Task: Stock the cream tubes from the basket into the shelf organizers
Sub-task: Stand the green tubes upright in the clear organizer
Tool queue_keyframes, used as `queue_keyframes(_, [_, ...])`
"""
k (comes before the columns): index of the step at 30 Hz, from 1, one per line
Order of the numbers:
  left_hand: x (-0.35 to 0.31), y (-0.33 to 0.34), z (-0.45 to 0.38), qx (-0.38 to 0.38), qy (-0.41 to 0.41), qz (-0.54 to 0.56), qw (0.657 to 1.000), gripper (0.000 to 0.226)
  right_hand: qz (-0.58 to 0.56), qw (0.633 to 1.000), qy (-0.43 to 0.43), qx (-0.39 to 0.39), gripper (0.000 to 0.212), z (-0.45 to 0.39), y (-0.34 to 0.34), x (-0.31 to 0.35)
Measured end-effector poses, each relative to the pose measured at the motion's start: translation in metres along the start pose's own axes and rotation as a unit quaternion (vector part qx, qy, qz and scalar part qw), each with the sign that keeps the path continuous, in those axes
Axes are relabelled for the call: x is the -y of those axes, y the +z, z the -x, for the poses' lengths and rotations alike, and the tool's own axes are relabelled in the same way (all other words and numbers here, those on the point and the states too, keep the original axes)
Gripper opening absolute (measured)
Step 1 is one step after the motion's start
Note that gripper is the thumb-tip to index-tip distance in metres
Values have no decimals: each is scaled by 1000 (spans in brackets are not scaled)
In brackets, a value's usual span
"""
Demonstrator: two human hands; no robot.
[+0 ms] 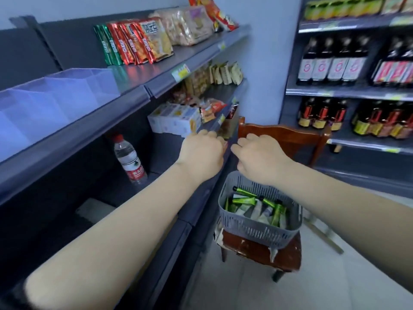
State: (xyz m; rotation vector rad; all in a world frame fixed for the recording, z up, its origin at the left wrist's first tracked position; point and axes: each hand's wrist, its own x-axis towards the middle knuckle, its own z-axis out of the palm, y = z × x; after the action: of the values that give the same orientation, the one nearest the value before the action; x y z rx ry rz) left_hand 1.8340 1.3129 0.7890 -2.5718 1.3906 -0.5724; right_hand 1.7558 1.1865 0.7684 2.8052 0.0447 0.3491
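Green tubes sit in the basket on a chair for easy reach; our hands, left and right, hover loosely curled, holding nothing.

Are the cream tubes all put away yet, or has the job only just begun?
Just begun. The clear organizers on the shelf look empty. Neither the left hand nor the right hand holds a tube; both hover above the basket. The green tubes all wait inside.

Basket top open — shelf edge beside.
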Motion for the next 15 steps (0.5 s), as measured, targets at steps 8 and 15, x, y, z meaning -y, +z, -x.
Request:
queue_keyframes(8, [-64,79,-60,58,-26,106,992,25,-53,995,22,84,25,30,91,-70])
queue_keyframes(15, [-88,161,-89,166,-43,171,970,21,-130,974,102,155,26,44,171,-107])
